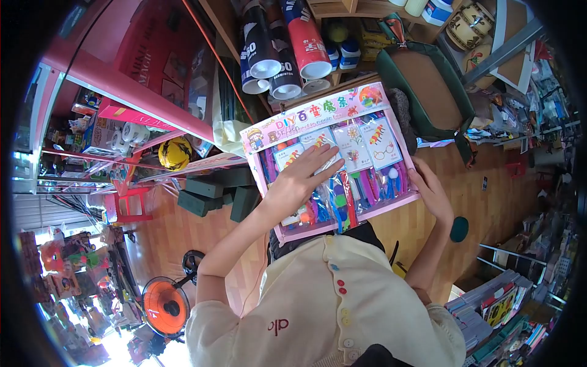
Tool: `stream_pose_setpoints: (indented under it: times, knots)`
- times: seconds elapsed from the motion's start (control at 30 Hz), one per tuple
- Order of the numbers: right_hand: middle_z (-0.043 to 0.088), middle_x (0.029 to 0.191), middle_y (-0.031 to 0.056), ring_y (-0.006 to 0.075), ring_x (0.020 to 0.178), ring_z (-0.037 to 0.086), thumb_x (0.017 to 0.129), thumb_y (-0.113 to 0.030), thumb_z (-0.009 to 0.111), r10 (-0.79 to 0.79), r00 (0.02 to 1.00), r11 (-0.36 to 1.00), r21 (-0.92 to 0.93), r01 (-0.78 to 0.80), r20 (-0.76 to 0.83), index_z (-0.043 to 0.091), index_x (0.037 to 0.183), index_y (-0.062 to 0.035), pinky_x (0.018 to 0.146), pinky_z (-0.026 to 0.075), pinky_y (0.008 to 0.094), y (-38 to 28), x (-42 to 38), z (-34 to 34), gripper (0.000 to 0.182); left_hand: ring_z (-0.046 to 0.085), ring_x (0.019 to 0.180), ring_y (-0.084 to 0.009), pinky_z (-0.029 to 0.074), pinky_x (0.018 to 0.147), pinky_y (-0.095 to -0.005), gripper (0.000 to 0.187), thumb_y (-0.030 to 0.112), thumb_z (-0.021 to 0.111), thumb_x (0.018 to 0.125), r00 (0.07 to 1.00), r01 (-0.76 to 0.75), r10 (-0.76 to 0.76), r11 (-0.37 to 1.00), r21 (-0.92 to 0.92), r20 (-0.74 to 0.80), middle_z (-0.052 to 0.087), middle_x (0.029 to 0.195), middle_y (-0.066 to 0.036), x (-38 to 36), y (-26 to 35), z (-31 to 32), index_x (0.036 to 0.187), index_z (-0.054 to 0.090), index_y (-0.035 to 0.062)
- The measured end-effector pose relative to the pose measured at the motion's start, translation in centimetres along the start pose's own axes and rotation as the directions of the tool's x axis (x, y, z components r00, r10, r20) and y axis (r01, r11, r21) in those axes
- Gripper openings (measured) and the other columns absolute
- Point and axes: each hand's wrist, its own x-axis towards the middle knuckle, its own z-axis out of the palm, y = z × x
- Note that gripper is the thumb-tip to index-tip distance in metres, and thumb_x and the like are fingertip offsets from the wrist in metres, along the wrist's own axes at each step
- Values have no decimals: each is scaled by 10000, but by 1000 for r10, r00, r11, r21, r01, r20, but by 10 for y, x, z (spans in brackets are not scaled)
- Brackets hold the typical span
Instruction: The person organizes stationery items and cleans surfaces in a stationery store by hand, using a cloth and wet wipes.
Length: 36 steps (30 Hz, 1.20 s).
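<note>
A pink-edged craft box (391, 199) with a printed header and a clear front lies tilted before my body. Picture cards (356, 147) and bundles of coloured strips show through its window. Spread over the cards at the left is my left hand (301, 177), its fingers apart and laid flat on the front. My right hand (433, 191) grips the box's right edge, with the thumb on the front side; its other fingers are mostly hidden. The box's lower edge is close to my waist.
Shuttlecock tubes (306, 43) stand on a wooden shelf ahead, beside a green-rimmed case (428, 85). Pink-framed shelving with a yellow ball (175, 153) is at the left. An orange fan (165, 307) stands lower left, and stacked books (489, 312) lie lower right.
</note>
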Motion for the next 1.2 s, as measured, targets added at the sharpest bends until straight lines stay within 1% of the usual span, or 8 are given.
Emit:
stream_pose_setpoints:
  times: [0.17,0.4,0.53,0.73,0.8,0.87,0.97,1.2]
  knots:
    - [602,1039,96,146,934,544,1006,-264,495,-3,1000,1000,-23,3,16,498,1277,10,841,438,291,2,1,-1,385,526,1234,-344,449,1044,-462,679,-95,577,647,997,-65,67,996,53,-39,529,1341,-170,-3,1,-4,1312,548,41]
    - [593,1010,92,143,918,542,1006,-266,494,-7,1000,1000,8,7,12,499,1278,9,816,440,283,6,2,0,387,624,875,-259,498,734,-328,467,5,739,729,866,-148,181,983,108,-465,592,1231,-284,-13,29,-40,1183,629,4]
    - [598,1009,97,147,922,548,1006,-275,493,-20,1000,1000,0,20,11,501,1278,8,820,441,284,5,2,0,393,512,1201,-435,409,1011,-492,460,16,567,891,757,-209,71,968,-137,-650,551,1270,-322,-18,10,-46,1346,508,40]
    - [611,1047,111,159,949,557,1006,-292,484,-12,1000,1000,-16,12,5,503,1279,1,840,441,293,6,1,0,401,365,1354,-395,244,1126,-492,733,335,461,938,788,8,-479,635,-772,-386,414,1432,-220,-29,29,-64,1489,182,-62]
    - [613,1056,113,162,959,560,1006,-294,482,-14,1000,999,-30,14,1,504,1278,-1,848,441,298,7,0,1,401,473,1229,-262,325,1084,-392,694,382,446,956,623,-225,-744,126,-966,-242,481,1284,-133,-34,28,-55,1473,241,-33]
    - [619,1058,114,167,973,567,1006,-293,482,-35,999,999,-35,34,-23,505,1278,-4,865,440,305,7,0,2,397,490,1160,-226,368,1020,-365,698,393,449,953,686,-57,-727,-16,-998,-27,482,1260,-108,-31,29,-57,1478,248,-20]
    - [621,1068,119,168,990,570,1005,-292,482,-33,999,998,-49,32,-26,506,1279,-6,883,437,306,5,0,2,396,453,921,-126,388,861,-247,572,183,428,1001,751,402,-654,339,-850,94,452,1058,-50,-29,27,-39,1529,225,94]
    - [616,1073,109,161,987,564,1010,-290,478,-33,999,999,-43,32,-12,503,1278,1,883,434,301,2,-1,2,396,586,1053,-143,533,844,-239,578,-46,596,906,745,318,-660,222,-922,98,472,1130,-65,-24,58,0,1431,369,33]
